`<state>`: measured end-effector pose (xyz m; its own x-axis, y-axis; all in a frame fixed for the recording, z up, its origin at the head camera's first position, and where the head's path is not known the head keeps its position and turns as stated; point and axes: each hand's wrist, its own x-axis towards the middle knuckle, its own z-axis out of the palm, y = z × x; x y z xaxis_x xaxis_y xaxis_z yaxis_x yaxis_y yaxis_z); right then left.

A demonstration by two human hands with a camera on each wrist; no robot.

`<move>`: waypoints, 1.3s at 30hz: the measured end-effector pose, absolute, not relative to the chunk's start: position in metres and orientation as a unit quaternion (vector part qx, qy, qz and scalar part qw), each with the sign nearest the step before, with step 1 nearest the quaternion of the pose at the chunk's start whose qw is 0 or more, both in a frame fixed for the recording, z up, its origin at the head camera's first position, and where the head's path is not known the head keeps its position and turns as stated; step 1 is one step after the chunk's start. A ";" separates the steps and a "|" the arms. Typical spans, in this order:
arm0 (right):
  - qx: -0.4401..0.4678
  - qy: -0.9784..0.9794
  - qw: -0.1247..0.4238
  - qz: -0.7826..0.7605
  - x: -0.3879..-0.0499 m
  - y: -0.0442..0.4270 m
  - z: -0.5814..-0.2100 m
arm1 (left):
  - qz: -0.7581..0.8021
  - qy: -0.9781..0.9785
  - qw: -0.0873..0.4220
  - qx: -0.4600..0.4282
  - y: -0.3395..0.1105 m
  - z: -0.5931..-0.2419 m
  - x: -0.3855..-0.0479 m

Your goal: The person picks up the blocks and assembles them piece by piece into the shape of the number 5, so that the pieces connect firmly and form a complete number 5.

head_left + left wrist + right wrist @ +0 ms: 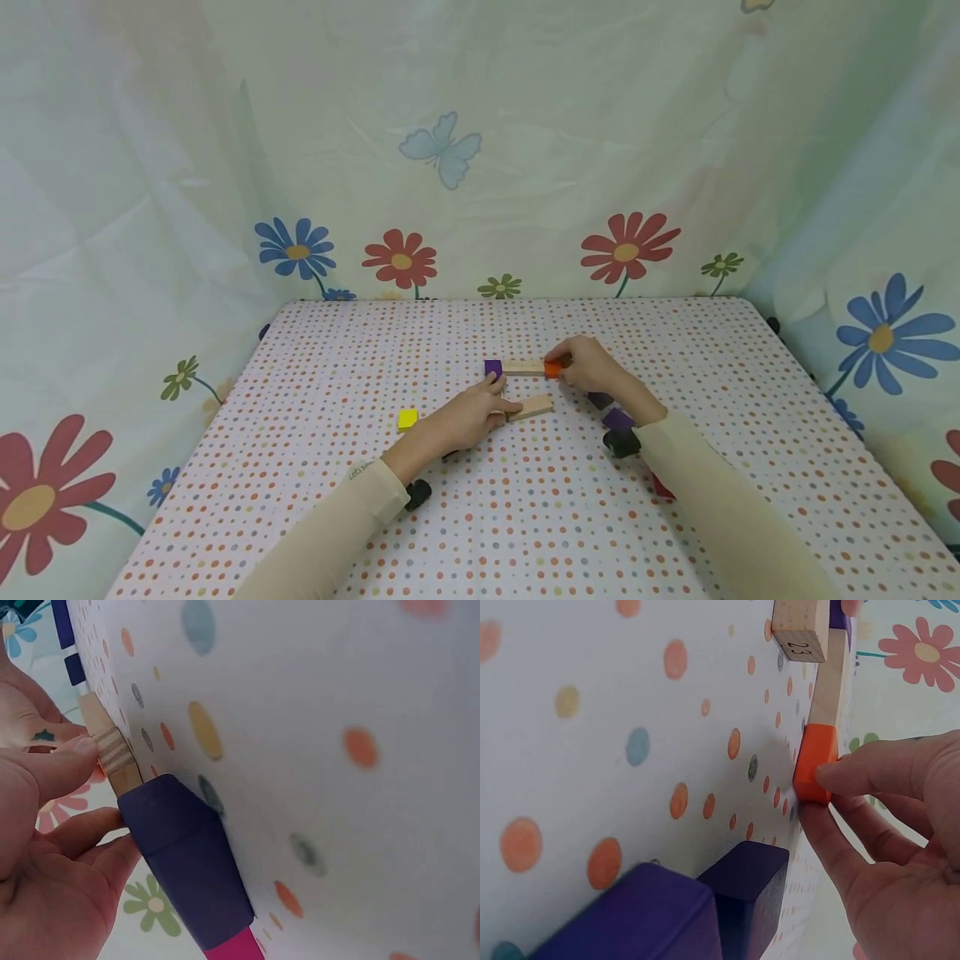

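We have the right hand [594, 365] pinching the orange block [553, 368] between thumb and fingers, at the end of a short row. Just left of that grip the pale wooden block [522, 367] lies against the orange one, and beyond it the purple block [492, 367] closes the far end. The left hand [467, 412] reaches in with a fingertip at the purple block, its thumb by a second wooden block [531, 407] on our side of the row; we cannot tell whether it grips anything.

We judge the step in hand to be lining up the orange end (it already looks flush with the wood). The next move probably calls for loosening the pinch gently, without nudging the row, and watching two dark purple blocks [744, 896] [641, 919] beneath the right wrist. The yellow block [407, 419] lies left of the left hand.
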<state>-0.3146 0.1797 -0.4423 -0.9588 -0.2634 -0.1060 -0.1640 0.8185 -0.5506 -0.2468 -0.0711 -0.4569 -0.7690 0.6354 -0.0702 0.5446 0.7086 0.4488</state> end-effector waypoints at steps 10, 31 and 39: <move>-0.114 0.949 0.089 -0.279 -0.316 0.180 -0.442 | 0.202 0.918 0.106 0.326 -0.072 -0.459 -0.248; -0.099 0.953 0.075 -0.276 -0.307 0.185 -0.435 | 0.201 0.918 0.111 0.323 -0.071 -0.459 -0.247; -0.097 0.960 0.044 -0.259 -0.296 0.199 -0.426 | 0.207 0.916 0.108 0.325 -0.072 -0.459 -0.247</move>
